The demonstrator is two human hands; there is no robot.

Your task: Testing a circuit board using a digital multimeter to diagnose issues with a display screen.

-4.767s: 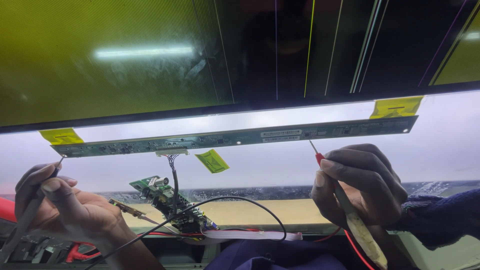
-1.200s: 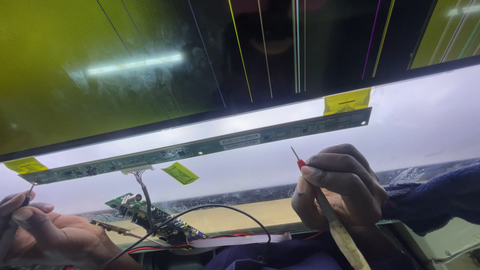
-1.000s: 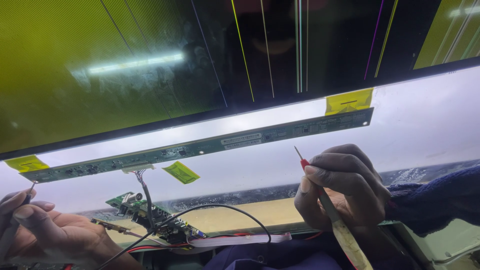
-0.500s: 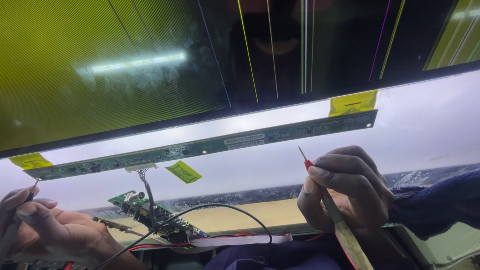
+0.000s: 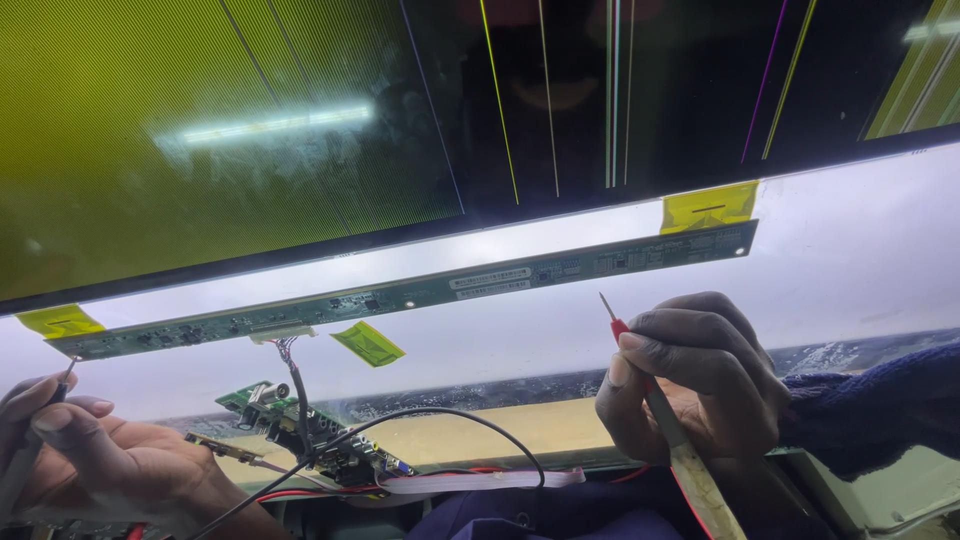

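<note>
My right hand (image 5: pixel 695 385) grips a red-tipped test probe (image 5: pixel 612 318) with its metal point aimed up toward a long narrow green circuit strip (image 5: pixel 420 293). That strip runs along the lower edge of a display panel (image 5: pixel 230 130) showing yellow-green areas and coloured vertical lines. My left hand (image 5: pixel 85 450) at the bottom left pinches a second, dark probe (image 5: pixel 62 383) just below the strip's left end. Neither probe tip touches the strip. Yellow tape pieces (image 5: pixel 710 207) (image 5: pixel 58 321) hold the strip's ends.
A small green driver board (image 5: pixel 300 435) lies between my hands, joined to the strip by a thin wire bundle (image 5: pixel 296 385). A black cable (image 5: pixel 440 425), red wires and a white flat ribbon (image 5: pixel 480 481) trail from it. A loose yellow-green tape piece (image 5: pixel 367 343) hangs below the strip.
The view has shifted slightly, so the strip and panel sit a little higher and rightward. Both hands keep their probes and stay almost still.
</note>
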